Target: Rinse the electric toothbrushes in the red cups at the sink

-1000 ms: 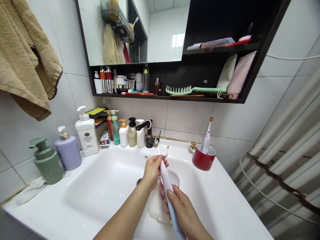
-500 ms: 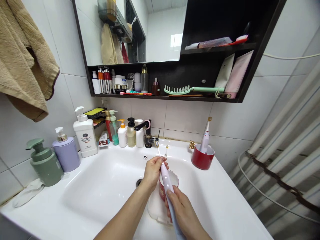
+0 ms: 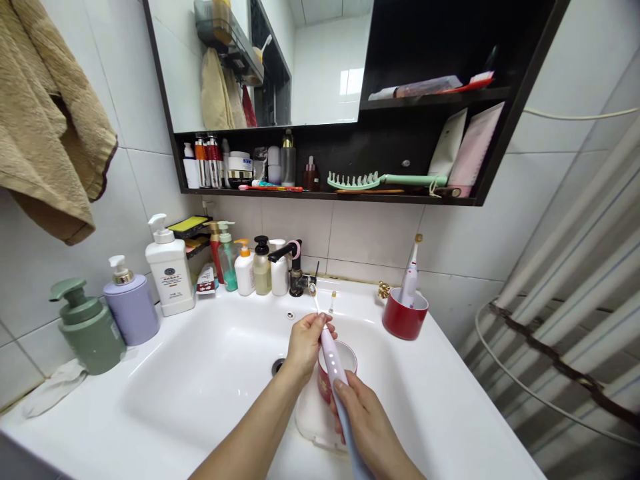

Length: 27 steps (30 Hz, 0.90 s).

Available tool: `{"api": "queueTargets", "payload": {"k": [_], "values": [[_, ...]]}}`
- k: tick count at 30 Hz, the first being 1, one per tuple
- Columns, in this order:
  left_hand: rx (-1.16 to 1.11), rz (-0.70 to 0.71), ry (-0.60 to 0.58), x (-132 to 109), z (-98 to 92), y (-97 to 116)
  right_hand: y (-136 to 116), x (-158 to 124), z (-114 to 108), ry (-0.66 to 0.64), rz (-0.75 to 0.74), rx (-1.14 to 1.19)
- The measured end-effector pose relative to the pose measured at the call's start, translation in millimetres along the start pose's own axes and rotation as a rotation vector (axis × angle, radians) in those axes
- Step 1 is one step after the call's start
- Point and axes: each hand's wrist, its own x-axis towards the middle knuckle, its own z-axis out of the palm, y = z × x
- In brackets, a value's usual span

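An electric toothbrush (image 3: 332,360) with a pale pink and bluish handle slants over the sink, its bristle head up near the faucet. My right hand (image 3: 369,415) is closed around the lower handle. The fingers of my left hand (image 3: 306,341) pinch the toothbrush where the white brush head joins the handle. Behind the handle, a red cup (image 3: 325,383) with a white inside is partly hidden. It stands on a clear, whitish tray (image 3: 310,423) in the sink. A loose brush head (image 3: 333,302) stands on the back ledge, right of the black faucet (image 3: 297,273).
The white sink (image 3: 200,360) has its drain left of my hands. At the back right, a red cup (image 3: 404,321) holds another electric toothbrush (image 3: 411,280). Several pump bottles (image 3: 245,270) line the left and back. A dark mirror cabinet (image 3: 360,157) hangs above; pipes (image 3: 560,320) run at right.
The bristle head looks slightly turned or tipped left. Both hands keep their holds on the toothbrush; the view has shifted a little.
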Motion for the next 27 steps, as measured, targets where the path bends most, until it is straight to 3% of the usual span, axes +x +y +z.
{"api": "queueTargets", "payload": {"k": [27], "values": [[0.01, 0.019, 0.006, -1.7, 0.7, 1.7, 2.4, 1.2, -1.2, -0.018, -0.046, 0.016]]}}
